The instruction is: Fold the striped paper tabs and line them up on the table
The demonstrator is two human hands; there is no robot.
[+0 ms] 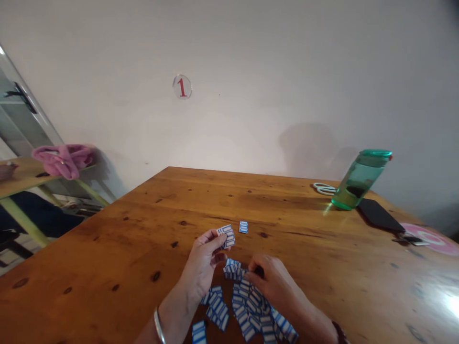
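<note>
Cards (pixel 244 319) with blue and white bands lie in a loose pile (pixel 254 301) at the lower centre of the frame, on the wooden surface (pixel 143 224). A smaller cluster (pixel 218 308) sits just left of the pile, and a low card (pixel 199 333) shows at the bottom edge. The left grip (pixel 202 255), near the centre, is pinched on a small fanned stack (pixel 229 239). The right grip (pixel 270 277) is nearly closed at the pile's upper end; whether it has hold of a card cannot be told. Progress looks early: a few cards are up in the left grip, one lone card (pixel 243 227) lies apart just right of the stack, and most lie loose. The lone card is flat, its long axis running up and down the frame, bands crossing it. The stack tilts, its bands rising toward the right; its long axis is partly covered. Pile cards point several ways, many slanting from upper left to lower right
</note>
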